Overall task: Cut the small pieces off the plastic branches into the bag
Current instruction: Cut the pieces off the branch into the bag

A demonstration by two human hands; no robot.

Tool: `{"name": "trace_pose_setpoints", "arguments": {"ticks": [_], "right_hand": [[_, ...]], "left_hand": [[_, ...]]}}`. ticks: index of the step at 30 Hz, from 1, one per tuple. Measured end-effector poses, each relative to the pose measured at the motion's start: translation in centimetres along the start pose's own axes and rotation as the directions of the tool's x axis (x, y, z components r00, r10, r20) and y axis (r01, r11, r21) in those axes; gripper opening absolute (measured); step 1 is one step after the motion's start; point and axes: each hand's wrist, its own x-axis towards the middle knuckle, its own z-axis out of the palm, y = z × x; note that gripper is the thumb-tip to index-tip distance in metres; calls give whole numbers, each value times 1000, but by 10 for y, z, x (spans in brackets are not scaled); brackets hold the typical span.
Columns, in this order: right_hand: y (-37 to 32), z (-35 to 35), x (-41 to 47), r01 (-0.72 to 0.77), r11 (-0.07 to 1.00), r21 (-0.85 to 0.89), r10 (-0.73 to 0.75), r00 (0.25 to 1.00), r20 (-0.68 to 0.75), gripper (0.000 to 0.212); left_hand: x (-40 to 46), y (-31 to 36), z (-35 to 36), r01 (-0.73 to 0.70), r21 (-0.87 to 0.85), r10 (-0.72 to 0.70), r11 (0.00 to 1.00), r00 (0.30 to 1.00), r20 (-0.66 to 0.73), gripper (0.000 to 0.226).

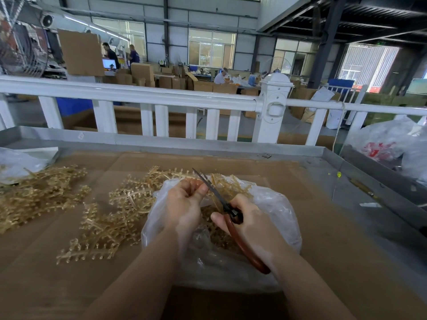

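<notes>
A clear plastic bag [275,218] lies open in front of me, with amber cut pieces inside. Over its mouth my left hand [184,204] pinches a golden plastic branch [221,183]. My right hand [249,225] grips red-handled shears [240,241]; their dark blades point up and away, alongside the branch near my left fingertips. Loose golden branches [111,218] lie spread on the cardboard to the left of the bag.
A second pile of branches [39,195] lies at the far left by a clear bag [18,162]. The cardboard-lined metal tray has a raised rim [184,144]. A white railing [147,98] stands beyond. More plastic bags [388,144] sit at right.
</notes>
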Motion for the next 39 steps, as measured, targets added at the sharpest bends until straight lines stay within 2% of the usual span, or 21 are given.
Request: {"name": "trace_pose_setpoints", "arguments": {"ticks": [12, 18, 25, 35, 39], "right_hand": [[1, -6, 1, 14, 1000, 16, -14, 999, 35, 33], [2, -9, 1, 4, 999, 38, -7, 998, 60, 33], [2, -12, 3, 16, 1000, 18, -17, 997, 70, 31], [10, -11, -2, 78, 996, -50, -78, 997, 20, 30], [10, -9, -2, 85, 995, -59, -84, 996, 26, 31]], "left_hand": [[1, -2, -2, 3, -8, -3, 1000, 999, 49, 11], [0, -1, -2, -54, 27, 52, 998, 996, 79, 18], [0, 0, -3, -42, 32, 38, 999, 993, 111, 16], [2, -1, -7, 163, -58, -150, 985, 971, 188, 16], [9, 0, -8, 319, -144, -290, 937, 938, 188, 7]]}}
